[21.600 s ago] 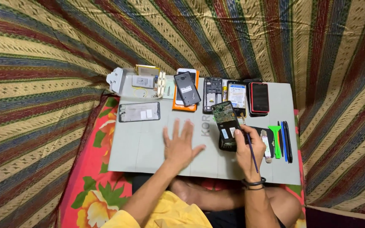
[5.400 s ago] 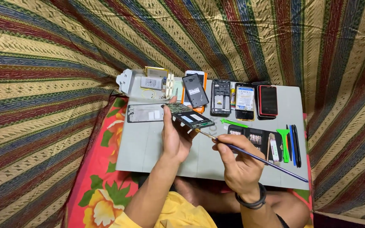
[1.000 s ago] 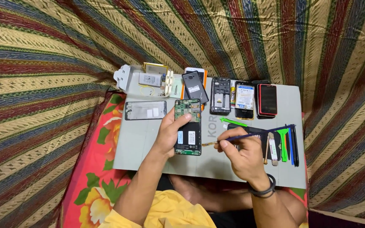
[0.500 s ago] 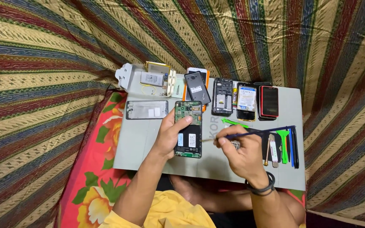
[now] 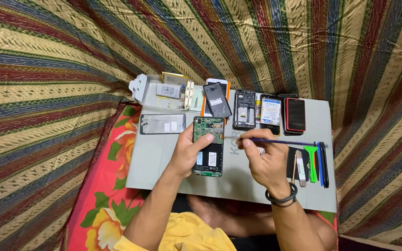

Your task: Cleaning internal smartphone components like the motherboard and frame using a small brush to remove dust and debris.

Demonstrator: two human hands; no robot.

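A big striped cloth in red, gold and blue hangs all around. Under it lies a red cloth with flowers. On top sits a flat grey board, and it holds all the small things like a tray. In the middle of the board lies the open phone with its back off, so the green board and black battery inside show. The left hand is wrapped around the phone's left edge and keeps it flat. The right hand pinches a thin blue tool tight between thumb and fingers, with its tip just beside the phone's right edge near the top. Left of the phone lies a dark screen panel. Along the far edge of the board are a white part, a dark phone back resting on an orange thing, an empty phone frame, a battery with a white label and a phone with a red rim. At the right edge lie a green pick and some thin blue and black sticks, side by side.
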